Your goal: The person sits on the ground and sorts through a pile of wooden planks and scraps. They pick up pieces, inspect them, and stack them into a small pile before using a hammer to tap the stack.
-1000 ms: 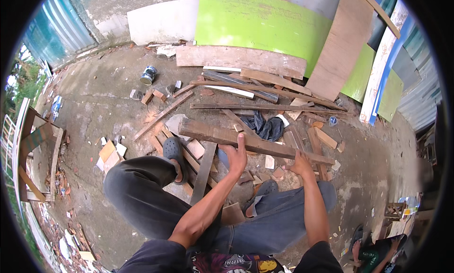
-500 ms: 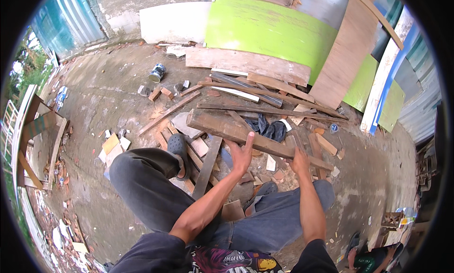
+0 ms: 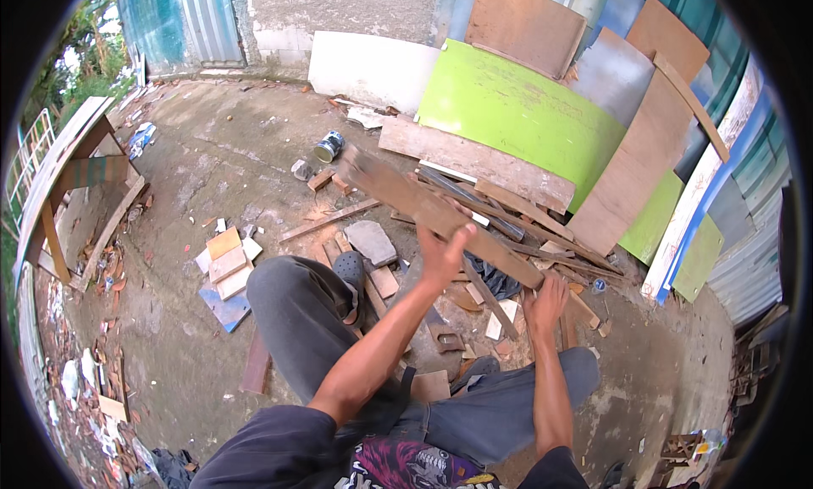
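A weathered brown wooden plank [image 3: 406, 199] is held aslant in front of me, its far-left end tilted up toward the paint can. My left hand [image 3: 444, 250] is closed around the plank's middle, thumb along the near side and fingertips showing over the far edge. Close to the near right end, my right hand [image 3: 544, 306] grips the plank with bent fingers. Beneath the plank lie a black plastic bag [image 3: 495, 277], narrow wood strips and small offcuts. A brown piece with a cut-out like a saw handle [image 3: 445, 335] lies between my legs, partly hidden.
A stack of long boards [image 3: 525, 209] lies ahead, before a leaning green panel [image 3: 525, 116]. A paint can [image 3: 329, 146] and a grey stone slab [image 3: 371, 242] are ahead-left. Small wood blocks [image 3: 227, 260] sit left of my knee. A wooden frame [image 3: 89, 184] stands far left.
The plank now slants more steeply, its far-left end higher, still in both hands. My view has swung, so the surroundings sit further right and lower.
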### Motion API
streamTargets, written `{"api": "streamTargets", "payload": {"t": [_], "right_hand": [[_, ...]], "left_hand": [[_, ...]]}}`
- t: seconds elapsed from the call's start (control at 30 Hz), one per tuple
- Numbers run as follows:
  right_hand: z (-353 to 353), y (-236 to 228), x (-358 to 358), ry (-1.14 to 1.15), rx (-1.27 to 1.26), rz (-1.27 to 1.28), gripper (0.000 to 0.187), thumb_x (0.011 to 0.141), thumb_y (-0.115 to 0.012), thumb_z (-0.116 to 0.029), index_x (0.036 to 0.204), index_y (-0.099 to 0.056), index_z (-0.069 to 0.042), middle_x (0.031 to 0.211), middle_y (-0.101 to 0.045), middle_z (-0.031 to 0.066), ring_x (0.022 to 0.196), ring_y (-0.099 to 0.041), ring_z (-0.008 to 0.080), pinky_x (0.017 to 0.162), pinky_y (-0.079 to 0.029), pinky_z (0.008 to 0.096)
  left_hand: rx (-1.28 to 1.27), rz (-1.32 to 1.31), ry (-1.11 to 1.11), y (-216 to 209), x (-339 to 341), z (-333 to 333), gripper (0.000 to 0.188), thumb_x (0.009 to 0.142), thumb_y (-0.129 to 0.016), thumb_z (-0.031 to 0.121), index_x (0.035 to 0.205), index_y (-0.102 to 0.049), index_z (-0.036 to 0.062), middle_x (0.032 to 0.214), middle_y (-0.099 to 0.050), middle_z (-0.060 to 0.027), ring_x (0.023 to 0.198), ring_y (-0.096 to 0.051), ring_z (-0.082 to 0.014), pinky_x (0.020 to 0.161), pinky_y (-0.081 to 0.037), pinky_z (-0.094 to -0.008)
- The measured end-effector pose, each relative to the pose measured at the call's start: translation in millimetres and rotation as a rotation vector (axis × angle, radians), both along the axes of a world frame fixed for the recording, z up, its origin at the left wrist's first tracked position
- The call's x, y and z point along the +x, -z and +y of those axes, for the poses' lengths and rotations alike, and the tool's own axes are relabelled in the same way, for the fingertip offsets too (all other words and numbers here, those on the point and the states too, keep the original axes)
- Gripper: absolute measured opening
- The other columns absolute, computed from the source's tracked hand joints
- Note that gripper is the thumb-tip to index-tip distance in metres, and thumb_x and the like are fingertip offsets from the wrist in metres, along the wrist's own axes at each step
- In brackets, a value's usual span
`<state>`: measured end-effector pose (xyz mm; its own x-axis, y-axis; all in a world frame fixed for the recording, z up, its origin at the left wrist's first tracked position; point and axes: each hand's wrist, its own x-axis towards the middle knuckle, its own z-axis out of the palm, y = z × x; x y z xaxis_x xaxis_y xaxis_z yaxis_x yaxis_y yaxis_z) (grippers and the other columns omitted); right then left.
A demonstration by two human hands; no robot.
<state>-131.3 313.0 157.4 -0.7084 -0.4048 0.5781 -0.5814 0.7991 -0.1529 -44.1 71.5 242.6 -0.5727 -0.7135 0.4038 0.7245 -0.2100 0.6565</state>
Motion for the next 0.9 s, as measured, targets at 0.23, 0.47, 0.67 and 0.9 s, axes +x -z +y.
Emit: {"api": "streamTargets", "payload": {"t": [0.23, 0.47, 0.67, 0.9], "right_hand": [[-95, -105, 19, -0.357, -0.062, 0.188, 0.057, 0.071, -0.074, -0.009, 0.122, -0.051, -0.003, 0.119, -0.059, 0.0179, 0.122, -0.052, 0.0327, 0.112, -0.028, 0.0525], [-225, -145, 42, -0.585, -0.067, 0.348, 0.045, 0.081, -0.068, -0.013, 0.123, -0.055, -0.003, 0.124, -0.061, 0.0159, 0.117, -0.057, 0.0277, 0.106, -0.037, 0.0521], [-255, -155, 73, -0.816, -0.106, 0.319, 0.061, 0.085, -0.069, -0.040, 0.133, -0.049, -0.009, 0.131, -0.055, 0.0144, 0.129, -0.047, 0.0272, 0.111, -0.031, 0.0536], [-200, -65, -38, -0.400, -0.224, -0.174, 0.091, 0.077, -0.068, -0.065, 0.143, -0.038, -0.010, 0.142, -0.042, 0.0191, 0.134, -0.035, 0.0379, 0.115, -0.023, 0.0498]], "left_hand": [[0.323, 0.083, -0.379, -97, 36, -90, 0.045, 0.085, -0.061, 0.018, 0.120, -0.034, 0.0053, 0.103, -0.051, -0.0112, 0.092, -0.058, -0.0246, 0.080, -0.051, -0.0453], [0.502, -0.059, -0.388, -129, 54, -132, 0.048, 0.088, -0.063, 0.040, 0.119, -0.042, 0.0090, 0.101, -0.054, -0.0087, 0.088, -0.056, -0.0219, 0.087, -0.045, -0.0449], [0.534, 0.019, -0.421, -111, 124, -205, 0.042, 0.078, -0.062, 0.044, 0.105, -0.050, 0.0136, 0.086, -0.057, -0.0079, 0.088, -0.056, -0.0230, 0.087, -0.044, -0.0465], [0.469, 0.209, -0.602, -81, 232, -219, 0.037, 0.074, -0.065, 0.042, 0.092, -0.059, 0.0109, 0.089, -0.062, -0.0089, 0.092, -0.061, -0.0252, 0.087, -0.048, -0.0474]]}}
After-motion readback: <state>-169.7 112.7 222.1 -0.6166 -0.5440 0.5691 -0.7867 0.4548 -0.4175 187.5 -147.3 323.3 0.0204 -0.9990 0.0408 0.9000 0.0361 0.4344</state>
